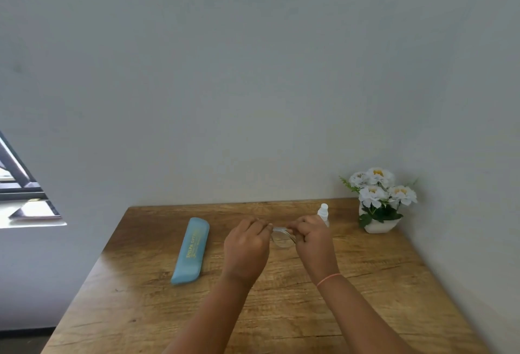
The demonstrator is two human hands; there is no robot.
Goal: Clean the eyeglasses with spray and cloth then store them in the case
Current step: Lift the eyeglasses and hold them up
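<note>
Eyeglasses (282,239) — both ends hidden

The wood-grain bench (126,297) sits against the wall. On its left half a pale blue case (190,251) lies flat. Near the back edge a small spray bottle (323,211) stands upright, with a white flower pot (380,225) nearby at far right.

— Where does it look from?
— The person's head, wide-angle, facing forward and down across the bench (135,311) to the wall (253,72).
— How near?
— Close: left hand (246,252) and right hand (315,243) sit low and central.
</note>
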